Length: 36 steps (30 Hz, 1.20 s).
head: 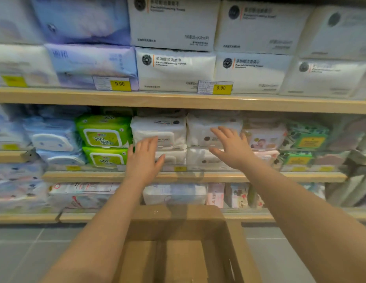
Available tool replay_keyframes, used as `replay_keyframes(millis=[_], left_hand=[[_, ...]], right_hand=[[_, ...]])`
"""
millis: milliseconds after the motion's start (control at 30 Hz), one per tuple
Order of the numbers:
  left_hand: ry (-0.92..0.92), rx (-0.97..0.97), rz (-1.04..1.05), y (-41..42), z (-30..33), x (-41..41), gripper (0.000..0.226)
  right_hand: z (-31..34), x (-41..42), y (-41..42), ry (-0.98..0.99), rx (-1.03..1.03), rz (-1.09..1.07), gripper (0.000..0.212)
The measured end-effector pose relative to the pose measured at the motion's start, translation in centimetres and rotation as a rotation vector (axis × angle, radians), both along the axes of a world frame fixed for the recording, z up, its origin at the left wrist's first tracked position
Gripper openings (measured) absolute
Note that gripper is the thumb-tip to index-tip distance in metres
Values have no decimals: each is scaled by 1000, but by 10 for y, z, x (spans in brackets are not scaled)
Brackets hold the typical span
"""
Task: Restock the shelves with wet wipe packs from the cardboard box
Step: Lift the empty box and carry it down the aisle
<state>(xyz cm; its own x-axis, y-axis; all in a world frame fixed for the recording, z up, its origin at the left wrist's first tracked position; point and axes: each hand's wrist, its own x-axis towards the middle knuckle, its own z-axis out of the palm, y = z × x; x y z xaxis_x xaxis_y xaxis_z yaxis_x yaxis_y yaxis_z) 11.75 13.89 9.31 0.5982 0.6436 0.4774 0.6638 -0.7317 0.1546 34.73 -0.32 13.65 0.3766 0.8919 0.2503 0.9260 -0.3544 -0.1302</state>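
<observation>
White wet wipe packs stand two high on the middle shelf (194, 177). My left hand (144, 158) is flat, fingers straight, against the left stack of white packs (157, 129). My right hand (231, 148) is spread, fingers straight, over the right stack of white packs (202, 125). Neither hand holds anything. The open cardboard box (178, 250) sits on the floor below my arms, and the part of its inside that I see holds no packs.
Green wipe packs (104, 135) sit left of the white stacks, pink and patterned packs (266, 137) to the right. Large white facial towel packs (176, 68) fill the upper shelf. More packs line the lower shelf (174, 194). Grey tile floor (25, 252) surrounds the box.
</observation>
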Motion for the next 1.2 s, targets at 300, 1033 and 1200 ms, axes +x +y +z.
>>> replay_keyframes(millis=[300, 1033, 1200], left_hand=[[143, -221, 125, -50, -129, -106, 58], [322, -836, 472, -63, -208, -200, 85], [401, -868, 507, -54, -109, -203, 86]], right_hand=[[-143, -39, -110, 196, -172, -151, 66], [-239, -60, -156, 747, -414, -359, 77], [-144, -61, -149, 787, -469, -357, 71]])
